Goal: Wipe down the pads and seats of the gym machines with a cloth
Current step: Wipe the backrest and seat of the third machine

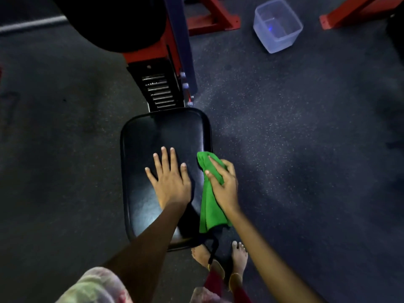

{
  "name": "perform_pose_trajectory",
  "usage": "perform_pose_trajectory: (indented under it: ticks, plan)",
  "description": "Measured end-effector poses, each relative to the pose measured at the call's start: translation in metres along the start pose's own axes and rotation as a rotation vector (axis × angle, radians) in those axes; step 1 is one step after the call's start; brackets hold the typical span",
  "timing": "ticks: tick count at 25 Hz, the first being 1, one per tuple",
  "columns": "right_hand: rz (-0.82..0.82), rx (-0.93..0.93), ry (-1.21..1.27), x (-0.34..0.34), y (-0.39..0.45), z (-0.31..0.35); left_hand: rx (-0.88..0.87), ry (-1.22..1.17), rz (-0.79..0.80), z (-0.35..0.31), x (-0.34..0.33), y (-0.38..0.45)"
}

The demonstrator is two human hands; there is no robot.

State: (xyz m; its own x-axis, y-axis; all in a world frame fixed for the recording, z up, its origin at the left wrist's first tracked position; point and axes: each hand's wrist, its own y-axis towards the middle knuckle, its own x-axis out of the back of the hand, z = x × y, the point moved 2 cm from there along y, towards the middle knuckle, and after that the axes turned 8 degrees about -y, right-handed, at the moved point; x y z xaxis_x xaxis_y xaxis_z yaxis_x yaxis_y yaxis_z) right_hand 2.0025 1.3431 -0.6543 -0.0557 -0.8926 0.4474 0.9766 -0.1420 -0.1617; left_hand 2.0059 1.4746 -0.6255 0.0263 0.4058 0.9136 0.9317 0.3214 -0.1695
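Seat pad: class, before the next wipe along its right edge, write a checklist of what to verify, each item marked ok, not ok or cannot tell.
1. Cloth in hand: the right hand grips the green cloth. Ok.
2. Cloth at the work spot: it lies against the right edge of the black seat pad. Ok.
3. Pad steadied: the left hand rests flat on the pad, fingers spread. Ok.
4. Cloth damp enough: cannot tell.
5. Tub within reach: the clear plastic tub stands on the floor beyond the seat, away from both hands. Not ok.
6. Feet clear of the frame: bare toes stand beside the pad's near end. Cannot tell.
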Motion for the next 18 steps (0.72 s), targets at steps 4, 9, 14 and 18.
perform_pose_trajectory:
  ticks: [4,9,14,18]
  plan:
    - [-0.012,-0.063,0.009,-0.009,0.064,0.010,-0.002,-0.002,-0.013,-0.003,0.000,0.001]
    - [0.012,-0.082,0.040,-0.001,0.002,0.007,0.012,0.031,-0.002,-0.006,0.003,0.002]
    - [-0.001,-0.117,0.002,-0.002,0.016,0.009,0.019,0.040,0.001,-0.007,0.003,0.003]
    - [-0.010,-0.120,-0.025,-0.018,0.119,0.021,0.021,0.045,0.016,-0.005,0.000,0.002]
